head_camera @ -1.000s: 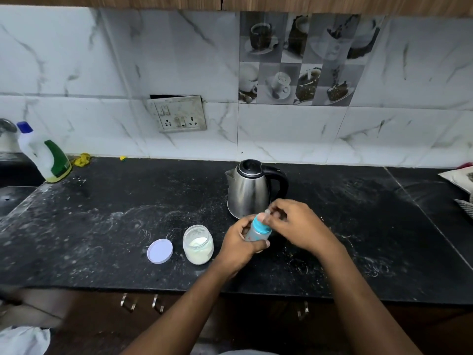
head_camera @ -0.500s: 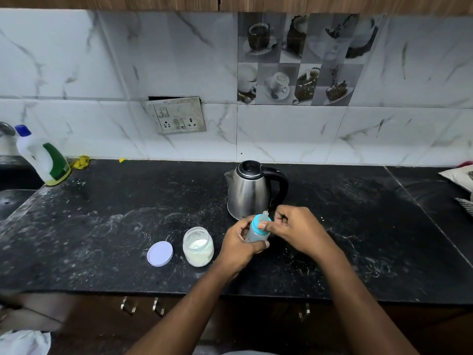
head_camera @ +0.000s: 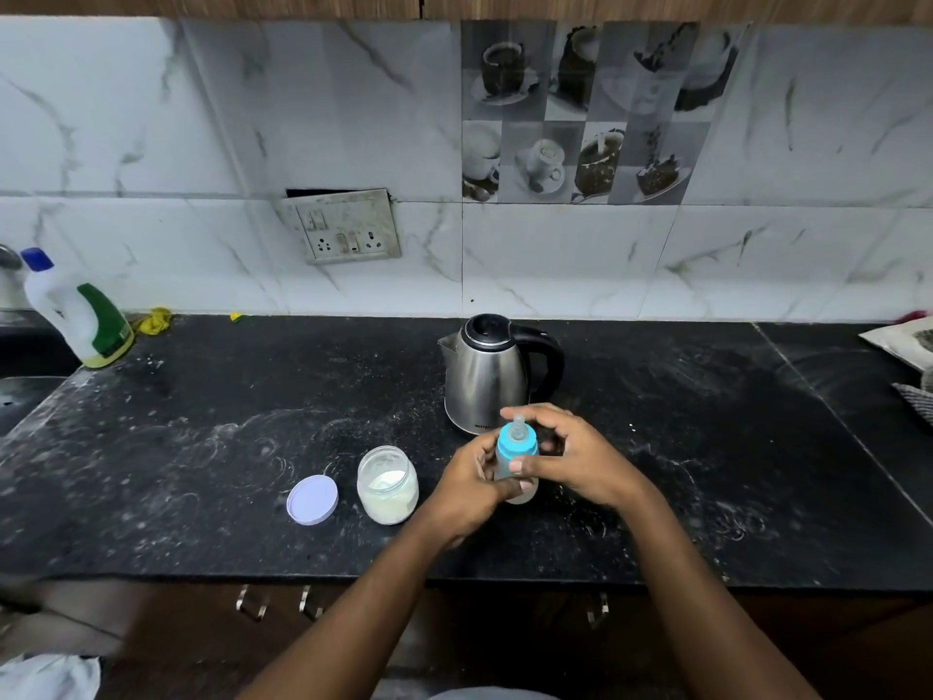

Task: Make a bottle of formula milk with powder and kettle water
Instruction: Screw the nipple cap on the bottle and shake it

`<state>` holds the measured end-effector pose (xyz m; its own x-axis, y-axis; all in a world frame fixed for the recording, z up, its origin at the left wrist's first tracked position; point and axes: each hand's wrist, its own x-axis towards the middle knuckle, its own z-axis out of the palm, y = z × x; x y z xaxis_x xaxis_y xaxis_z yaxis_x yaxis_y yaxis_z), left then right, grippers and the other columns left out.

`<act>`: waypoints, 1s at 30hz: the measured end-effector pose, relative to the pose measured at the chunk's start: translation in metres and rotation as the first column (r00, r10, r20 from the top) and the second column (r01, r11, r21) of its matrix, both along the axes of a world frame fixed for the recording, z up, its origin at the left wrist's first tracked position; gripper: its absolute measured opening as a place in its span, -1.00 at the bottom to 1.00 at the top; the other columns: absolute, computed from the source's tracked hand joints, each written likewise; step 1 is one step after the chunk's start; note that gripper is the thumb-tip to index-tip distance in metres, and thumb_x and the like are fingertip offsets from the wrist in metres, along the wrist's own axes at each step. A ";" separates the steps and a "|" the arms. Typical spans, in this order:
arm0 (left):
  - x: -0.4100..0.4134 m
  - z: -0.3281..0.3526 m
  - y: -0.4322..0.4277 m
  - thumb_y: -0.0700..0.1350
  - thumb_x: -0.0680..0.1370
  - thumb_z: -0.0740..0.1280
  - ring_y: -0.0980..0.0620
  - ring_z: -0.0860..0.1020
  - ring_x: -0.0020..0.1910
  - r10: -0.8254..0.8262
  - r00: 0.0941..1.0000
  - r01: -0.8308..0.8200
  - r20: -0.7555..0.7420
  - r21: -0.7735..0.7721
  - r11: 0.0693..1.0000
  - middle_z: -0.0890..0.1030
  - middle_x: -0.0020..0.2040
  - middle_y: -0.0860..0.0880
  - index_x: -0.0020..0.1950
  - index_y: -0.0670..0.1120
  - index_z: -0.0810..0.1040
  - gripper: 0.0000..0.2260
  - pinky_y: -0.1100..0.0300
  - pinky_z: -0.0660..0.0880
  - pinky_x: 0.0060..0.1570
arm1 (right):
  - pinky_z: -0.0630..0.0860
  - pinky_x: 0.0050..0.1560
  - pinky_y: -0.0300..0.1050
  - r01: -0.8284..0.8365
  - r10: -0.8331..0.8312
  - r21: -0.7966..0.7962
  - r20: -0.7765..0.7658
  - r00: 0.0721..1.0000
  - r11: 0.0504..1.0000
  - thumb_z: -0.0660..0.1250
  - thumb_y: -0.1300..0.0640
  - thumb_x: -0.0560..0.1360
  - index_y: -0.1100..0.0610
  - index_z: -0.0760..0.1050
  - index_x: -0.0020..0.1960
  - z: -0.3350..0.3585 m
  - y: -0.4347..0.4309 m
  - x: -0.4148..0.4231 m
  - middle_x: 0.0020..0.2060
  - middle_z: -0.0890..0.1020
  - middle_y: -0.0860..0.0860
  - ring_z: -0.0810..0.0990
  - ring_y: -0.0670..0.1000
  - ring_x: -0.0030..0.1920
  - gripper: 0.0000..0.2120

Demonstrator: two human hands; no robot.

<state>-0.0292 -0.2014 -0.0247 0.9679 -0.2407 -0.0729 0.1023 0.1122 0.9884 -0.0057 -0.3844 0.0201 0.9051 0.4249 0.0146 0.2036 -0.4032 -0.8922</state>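
Observation:
A small baby bottle [head_camera: 516, 449] with a blue collar and clear teat stands upright on the black counter [head_camera: 202, 447], just in front of the steel kettle [head_camera: 487, 376]. My left hand [head_camera: 467, 490] grips the bottle's body from the left. My right hand [head_camera: 575, 457] wraps around the blue collar from the right, thumb in front. An open glass jar [head_camera: 387, 491] with white powder at its bottom sits left of the bottle. Its pale purple lid [head_camera: 312, 499] lies flat beside the jar.
A white and green cleaner bottle [head_camera: 81, 315] stands at the far left by a sink edge [head_camera: 20, 396]. A switch and socket plate [head_camera: 346, 227] hangs on the tiled wall. Cloth items [head_camera: 909, 356] lie at the far right. Cabinet handles [head_camera: 275, 601] show below the counter.
My right hand has shifted its hold on the blue collar, with the thumb now in front and the teat showing above. The bottle and left hand stay in place.

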 end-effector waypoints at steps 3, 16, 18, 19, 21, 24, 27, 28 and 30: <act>0.001 0.001 0.003 -0.46 0.45 0.50 0.03 0.66 0.21 0.023 1.000 -0.023 0.002 0.021 1.000 0.73 0.17 -0.02 0.31 -0.08 0.57 -0.50 0.14 0.56 0.27 | 0.55 0.32 -0.15 -0.007 0.017 0.155 -0.063 0.998 0.988 0.59 0.27 0.43 0.00 0.60 0.36 -0.003 -0.001 -0.001 0.29 0.66 -0.02 0.65 -0.02 0.29 -0.47; 0.001 0.007 0.012 -0.42 0.47 0.52 -0.04 0.65 0.24 -0.125 0.992 0.125 0.000 0.024 0.992 0.71 0.21 -0.07 0.35 -0.20 0.56 -0.53 0.07 0.55 0.31 | 0.53 0.38 -0.05 -0.048 0.095 0.264 -0.169 0.981 0.963 0.50 0.35 0.50 0.15 0.55 0.41 0.004 -0.004 -0.003 0.31 0.67 0.01 0.61 0.02 0.36 -0.50; 0.000 0.007 0.012 -0.39 0.46 0.54 -0.07 0.66 0.24 -0.112 0.994 0.111 0.004 0.056 0.992 0.72 0.21 -0.09 0.33 -0.20 0.58 -0.54 0.05 0.56 0.30 | 0.55 0.37 -0.01 0.009 0.028 0.252 -0.142 0.990 0.968 0.55 0.33 0.46 0.12 0.63 0.32 0.001 -0.002 -0.003 0.25 0.70 0.03 0.65 0.04 0.30 -0.55; 0.000 0.008 0.011 -0.38 0.44 0.56 -0.09 0.67 0.23 -0.078 0.997 0.077 0.016 0.071 0.995 0.72 0.19 -0.10 0.30 -0.19 0.60 -0.55 0.05 0.58 0.28 | 0.56 0.35 0.00 0.043 -0.010 0.266 -0.124 0.992 0.963 0.57 0.33 0.44 0.10 0.65 0.29 -0.002 0.000 -0.003 0.22 0.71 0.04 0.67 0.05 0.28 -0.56; -0.002 0.010 0.006 -0.38 0.40 0.60 -0.05 0.69 0.17 0.018 0.999 -0.022 0.047 0.092 0.996 0.74 0.14 -0.07 0.24 -0.16 0.64 -0.55 0.12 0.60 0.20 | 0.59 0.29 -0.03 0.095 -0.065 0.316 -0.102 0.993 0.944 0.57 0.37 0.42 0.13 0.63 0.26 -0.006 0.004 -0.004 0.18 0.73 0.05 0.69 0.05 0.24 -0.56; -0.005 0.009 -0.002 -0.33 0.35 0.64 0.06 0.69 0.17 0.151 0.984 -0.160 0.093 0.103 0.982 0.75 0.12 0.03 0.25 -0.09 0.65 -0.49 0.20 0.59 0.19 | 0.66 0.16 0.00 0.170 -0.126 0.388 -0.137 0.982 0.906 0.55 0.42 0.42 0.16 0.54 0.26 -0.011 0.015 -0.007 0.15 0.74 0.10 0.69 0.08 0.19 -0.53; -0.007 0.007 -0.005 -0.32 0.36 0.64 0.11 0.69 0.17 0.201 0.974 -0.210 0.107 0.078 0.975 0.75 0.13 0.06 0.29 -0.08 0.64 -0.47 0.26 0.58 0.16 | 0.68 -0.12 0.11 0.248 -0.205 0.400 -0.147 0.968 0.882 0.54 0.41 0.44 0.11 0.53 0.23 -0.011 0.024 -0.010 0.13 0.74 0.09 0.71 0.13 0.11 -0.56; -0.006 0.007 -0.004 -0.34 0.38 0.63 0.09 0.68 0.18 0.185 0.977 -0.192 0.105 0.064 0.979 0.75 0.14 0.05 0.29 -0.09 0.64 -0.48 0.25 0.58 0.17 | 0.68 -0.03 0.19 0.260 -0.220 0.396 -0.143 0.965 0.881 0.54 0.40 0.44 0.10 0.53 0.23 -0.011 0.025 -0.010 0.13 0.74 0.08 0.71 0.13 0.14 -0.56; -0.004 0.009 -0.001 -0.38 0.40 0.59 0.06 0.67 0.22 0.122 0.987 -0.127 0.104 0.044 0.991 0.74 0.17 0.02 0.31 -0.12 0.62 -0.50 0.23 0.56 0.20 | 0.63 0.24 0.18 0.217 -0.170 0.388 -0.151 0.974 0.896 0.54 0.38 0.44 0.11 0.53 0.29 -0.010 0.020 -0.007 0.18 0.72 0.08 0.68 0.13 0.24 -0.52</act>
<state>-0.0329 -0.2028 -0.0154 0.9931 -0.1162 0.0176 -0.0098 0.0673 0.9977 -0.0129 -0.3639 0.0097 0.9745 0.2203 0.0415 0.0492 -0.0297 -0.9983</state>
